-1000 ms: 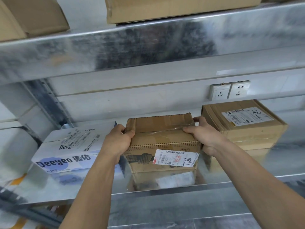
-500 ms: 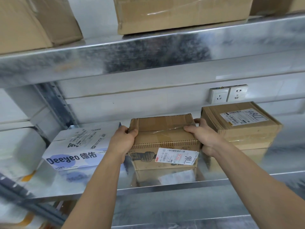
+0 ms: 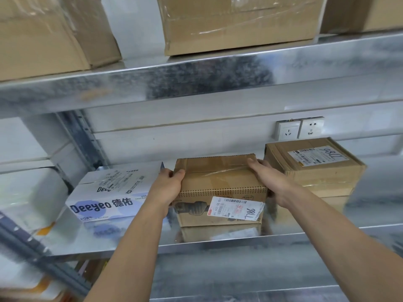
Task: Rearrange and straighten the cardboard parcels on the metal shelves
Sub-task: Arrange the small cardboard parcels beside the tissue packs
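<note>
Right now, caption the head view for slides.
Left hand and right hand grip the middle parcel on the metal shelf, between the Deeyeo box and the rightmost parcel.

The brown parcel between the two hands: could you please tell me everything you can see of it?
The brown parcel is a worn cardboard box, its top sealed with clear tape, dotted perforations along the front edge, a white shipping label askew on the front. It sits flat on the metal shelf; the left hand and right hand grip its sides.

A parcel storeroom was indicated by galvanised metal shelves (image 3: 218, 240), labelled cardboard parcels (image 3: 314, 162) stacked on them, and bare wall sockets (image 3: 298, 130).
</note>
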`<state>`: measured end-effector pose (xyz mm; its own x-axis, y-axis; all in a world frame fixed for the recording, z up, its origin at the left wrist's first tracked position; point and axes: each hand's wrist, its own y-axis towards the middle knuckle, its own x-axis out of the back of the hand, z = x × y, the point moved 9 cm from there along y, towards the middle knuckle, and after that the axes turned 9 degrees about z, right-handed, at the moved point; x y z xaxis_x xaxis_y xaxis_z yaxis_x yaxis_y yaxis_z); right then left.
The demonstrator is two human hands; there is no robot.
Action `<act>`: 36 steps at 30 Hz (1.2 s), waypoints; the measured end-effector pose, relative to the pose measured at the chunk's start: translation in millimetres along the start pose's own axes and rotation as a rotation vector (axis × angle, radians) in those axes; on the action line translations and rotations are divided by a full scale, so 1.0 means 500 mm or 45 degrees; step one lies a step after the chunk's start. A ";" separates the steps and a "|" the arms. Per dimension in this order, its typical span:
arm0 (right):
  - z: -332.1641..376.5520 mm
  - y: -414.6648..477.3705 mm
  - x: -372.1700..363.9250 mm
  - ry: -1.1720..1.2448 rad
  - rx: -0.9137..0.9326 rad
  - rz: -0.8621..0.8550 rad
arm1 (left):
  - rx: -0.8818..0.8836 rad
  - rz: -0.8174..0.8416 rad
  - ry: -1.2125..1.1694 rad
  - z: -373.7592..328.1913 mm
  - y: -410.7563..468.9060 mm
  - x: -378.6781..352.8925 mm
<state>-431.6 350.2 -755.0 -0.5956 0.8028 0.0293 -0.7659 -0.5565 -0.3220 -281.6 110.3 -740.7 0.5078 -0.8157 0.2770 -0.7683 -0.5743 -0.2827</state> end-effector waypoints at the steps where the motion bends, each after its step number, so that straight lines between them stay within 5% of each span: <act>1: 0.004 -0.003 0.000 -0.005 0.015 0.009 | -0.006 -0.005 -0.013 0.001 0.001 0.001; 17: 0.042 -0.009 0.033 0.337 0.221 -0.071 | -0.091 0.062 -0.549 -0.008 -0.025 0.008; 36: 0.010 -0.004 0.008 0.316 0.176 -0.053 | -0.143 0.056 -0.426 0.004 -0.005 -0.022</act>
<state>-433.9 353.3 -749.4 -0.4983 0.8441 -0.1981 -0.8245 -0.5320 -0.1929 -284.6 120.9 -744.7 0.5586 -0.8276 -0.0547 -0.8208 -0.5422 -0.1796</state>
